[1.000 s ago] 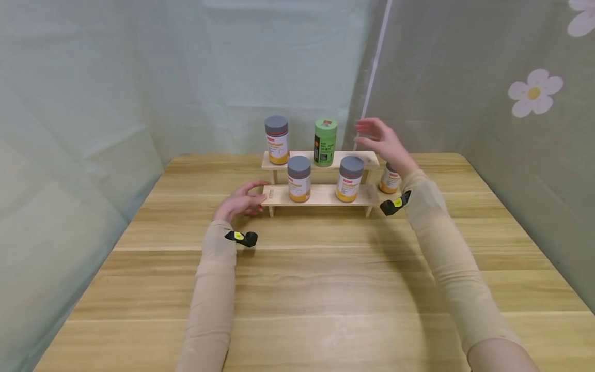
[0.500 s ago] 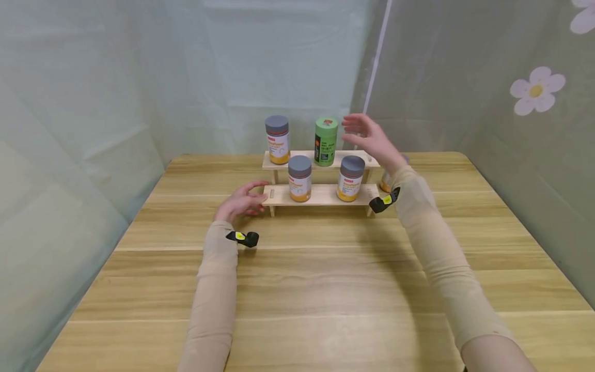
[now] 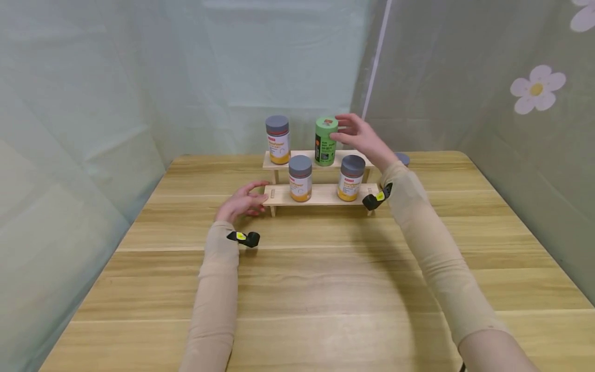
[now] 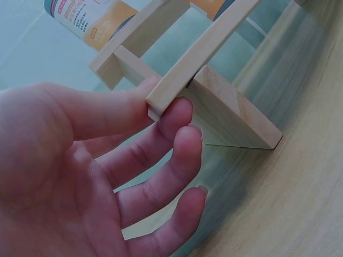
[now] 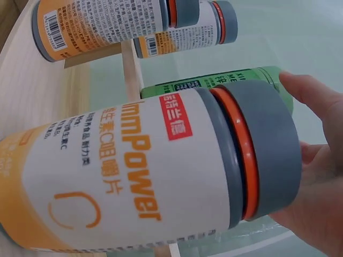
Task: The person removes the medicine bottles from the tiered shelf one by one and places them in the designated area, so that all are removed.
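Green bottle (image 3: 324, 148) on a wooden rack's (image 3: 324, 195) upper tier (image 3: 338, 158)
The left hand (image 3: 243, 201) pinches the lower tier's (image 3: 274, 196) left end; the right hand (image 3: 361, 138), fingers spread, is beside the bottle, contact unclear.

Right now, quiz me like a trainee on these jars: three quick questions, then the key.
1. Fill in: the left hand pinches the end of the ____.
2. True or false: the right hand has its fingertips by the green jar.
3. How many gray-lidded jars are on the wooden stand?

Key: 1. Lower shelf. 2. True. 3. Three: one up top, two below.
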The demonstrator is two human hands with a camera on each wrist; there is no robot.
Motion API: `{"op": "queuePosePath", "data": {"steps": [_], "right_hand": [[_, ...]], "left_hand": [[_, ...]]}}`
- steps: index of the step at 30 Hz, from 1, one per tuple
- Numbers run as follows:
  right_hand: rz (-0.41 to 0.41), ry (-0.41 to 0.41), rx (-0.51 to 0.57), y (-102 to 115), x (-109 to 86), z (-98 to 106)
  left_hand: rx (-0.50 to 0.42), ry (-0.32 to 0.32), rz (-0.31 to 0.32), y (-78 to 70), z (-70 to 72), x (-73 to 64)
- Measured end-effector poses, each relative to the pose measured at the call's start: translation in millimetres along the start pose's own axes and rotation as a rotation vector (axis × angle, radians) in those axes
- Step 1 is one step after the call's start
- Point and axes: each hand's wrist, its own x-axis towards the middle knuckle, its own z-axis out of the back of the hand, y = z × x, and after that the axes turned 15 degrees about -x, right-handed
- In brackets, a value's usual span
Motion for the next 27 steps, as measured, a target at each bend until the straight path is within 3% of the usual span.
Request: {"op": "queuePosePath", "data": {"steps": [6, 15, 27], "right_hand": [[-0.009, 0.026, 0.006, 2, 5.7, -1], [-0.006, -0.005, 0.148, 4, 11.8, -8], [-0.023, -0.032, 0.082, 7, 14.6, -15]], "left_hand": [[-0.016, -0.002, -0.001, -0.3, -0.4, 0.9], [-0.004, -0.001, 0.006, -1.2, 1.4, -1.4], [-0.019, 0.0, 0.002, 0.6, 0.1, -1.6]]}}
